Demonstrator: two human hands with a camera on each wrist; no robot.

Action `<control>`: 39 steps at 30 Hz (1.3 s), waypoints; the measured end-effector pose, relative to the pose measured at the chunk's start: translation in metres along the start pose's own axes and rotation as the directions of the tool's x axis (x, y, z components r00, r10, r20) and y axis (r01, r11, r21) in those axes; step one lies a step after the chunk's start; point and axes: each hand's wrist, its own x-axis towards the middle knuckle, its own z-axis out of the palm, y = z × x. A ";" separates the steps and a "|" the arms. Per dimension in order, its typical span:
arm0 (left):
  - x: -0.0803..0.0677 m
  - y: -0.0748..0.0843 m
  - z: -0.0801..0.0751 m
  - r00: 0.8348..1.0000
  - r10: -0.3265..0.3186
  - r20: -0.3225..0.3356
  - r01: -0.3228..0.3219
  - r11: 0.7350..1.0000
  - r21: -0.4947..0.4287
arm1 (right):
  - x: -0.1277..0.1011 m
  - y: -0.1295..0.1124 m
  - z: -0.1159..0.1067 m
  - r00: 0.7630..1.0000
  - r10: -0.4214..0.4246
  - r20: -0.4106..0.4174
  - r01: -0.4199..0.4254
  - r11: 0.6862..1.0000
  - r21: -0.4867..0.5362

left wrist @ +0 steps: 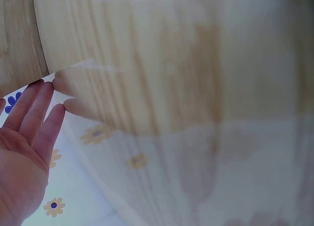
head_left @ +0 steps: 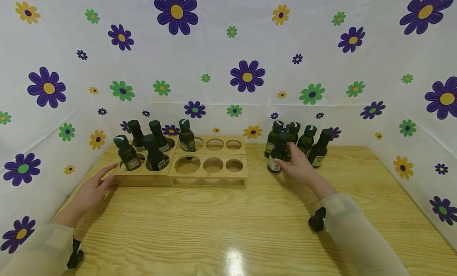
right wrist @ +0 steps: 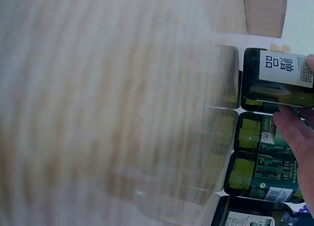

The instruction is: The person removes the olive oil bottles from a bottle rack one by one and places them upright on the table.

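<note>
The right hand [head_left: 298,165] curls its fingers [right wrist: 294,132] around the front bottle [head_left: 276,155] of a cluster of 5 dark green bottles [head_left: 307,143] standing on the right of the wooden surface [head_left: 228,224]. The left hand [head_left: 93,190] lies with fingers [left wrist: 37,113] straight and apart, touching the left end of the wooden rack [head_left: 208,165], which holds 5 more bottles and shows 5 free holes. The bottle looks like glass: rigid, smooth, likely slippery, fairly heavy for its size and breakable if knocked. The labelled body offers the surest hold, not the narrow capped neck.
</note>
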 end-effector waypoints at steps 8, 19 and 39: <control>0.001 0.000 0.001 1.000 -0.012 0.000 0.012 1.000 0.004 | 0.002 0.002 0.002 1.000 0.016 0.007 -0.015 1.000 -0.014; 0.002 0.000 -0.001 1.000 0.003 0.001 -0.003 1.000 0.008 | 0.006 0.000 0.002 0.999 0.036 -0.016 -0.036 0.999 -0.008; 0.001 -0.001 -0.001 1.000 0.005 0.001 -0.005 1.000 0.003 | -0.009 -0.027 -0.024 0.931 -0.168 -0.324 0.191 0.981 0.039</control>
